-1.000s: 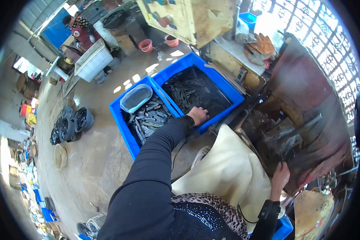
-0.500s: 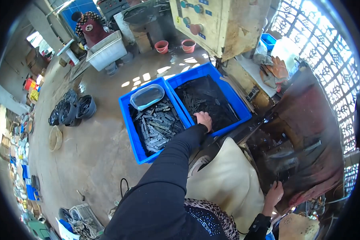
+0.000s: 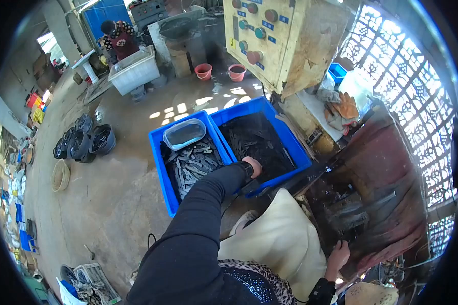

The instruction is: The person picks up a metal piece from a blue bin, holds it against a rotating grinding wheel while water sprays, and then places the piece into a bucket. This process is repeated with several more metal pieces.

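My left hand [image 3: 253,166] reaches into the near end of the right blue bin [image 3: 303,168], which holds dark water and flat dark strips [image 3: 239,144]. Its fingers point down and are mostly hidden, so their grip does not show. In the left blue bin [image 3: 164,178] lies a heap of grey, blade-like strips [image 3: 193,163], with a clear plastic tub [image 3: 184,134] resting at its far end. My right hand [image 3: 340,252] is closed at the edge of a wet, dark work surface [image 3: 361,203]. A small dark piece seems to stick out of its fingers, too dim to name.
A cream control box [image 3: 269,40] with push buttons stands beyond the bins. Orange gloves [image 3: 347,107] lie on a ledge by the lattice window. Two red buckets [image 3: 203,71], black buckets [image 3: 103,139] and a basket [image 3: 60,175] stand on the floor. Another person [image 3: 121,43] works at a white tub [image 3: 134,71].
My left hand has drawn nearer to me along the right bin, its fingers now lower. The right hand stays at the work surface. The whole view has shifted a little.
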`<state>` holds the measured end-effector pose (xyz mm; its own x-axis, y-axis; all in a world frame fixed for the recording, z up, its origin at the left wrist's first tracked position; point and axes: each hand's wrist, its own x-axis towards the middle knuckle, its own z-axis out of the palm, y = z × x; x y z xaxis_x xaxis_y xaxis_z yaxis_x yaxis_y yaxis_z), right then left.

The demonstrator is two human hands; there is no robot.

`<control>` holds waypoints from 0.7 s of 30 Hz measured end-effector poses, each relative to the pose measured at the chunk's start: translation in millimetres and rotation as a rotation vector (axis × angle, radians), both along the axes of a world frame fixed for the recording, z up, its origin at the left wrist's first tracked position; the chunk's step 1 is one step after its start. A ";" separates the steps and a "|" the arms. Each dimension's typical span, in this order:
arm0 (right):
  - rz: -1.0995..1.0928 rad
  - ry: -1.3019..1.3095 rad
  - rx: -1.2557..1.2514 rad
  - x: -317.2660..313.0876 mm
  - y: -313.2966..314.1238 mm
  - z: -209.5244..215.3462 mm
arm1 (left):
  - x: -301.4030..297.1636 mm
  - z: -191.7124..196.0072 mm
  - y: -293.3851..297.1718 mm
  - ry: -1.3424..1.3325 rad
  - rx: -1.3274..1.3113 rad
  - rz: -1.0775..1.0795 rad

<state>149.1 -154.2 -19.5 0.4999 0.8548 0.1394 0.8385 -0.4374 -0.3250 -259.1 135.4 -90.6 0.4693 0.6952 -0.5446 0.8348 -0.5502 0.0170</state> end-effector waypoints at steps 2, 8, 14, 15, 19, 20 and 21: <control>0.001 -0.019 -0.001 -1.2 -1.2 -0.8 | -4.0 5.2 0.1 -0.006 0.070 0.032; -0.020 -0.066 0.017 -5.2 -5.3 -2.7 | -27.2 37.8 0.2 -0.357 0.361 0.253; 0.004 -0.063 0.006 3.8 -11.0 -5.3 | -13.1 74.0 -19.1 -1.254 -0.121 0.742; 0.009 -0.064 0.020 5.8 -15.7 -5.2 | -8.4 80.5 -25.5 -1.332 -0.236 0.799; -0.029 -0.096 -0.020 3.5 -3.5 -7.2 | -15.1 106.0 -37.8 -1.570 -0.388 0.939; -0.034 -0.089 -0.008 1.5 0.6 -7.5 | -20.6 109.6 -40.9 -1.596 -0.362 0.977; -0.044 -0.109 -0.015 -1.2 3.9 -4.7 | -26.4 106.1 -37.8 -1.640 -0.384 0.985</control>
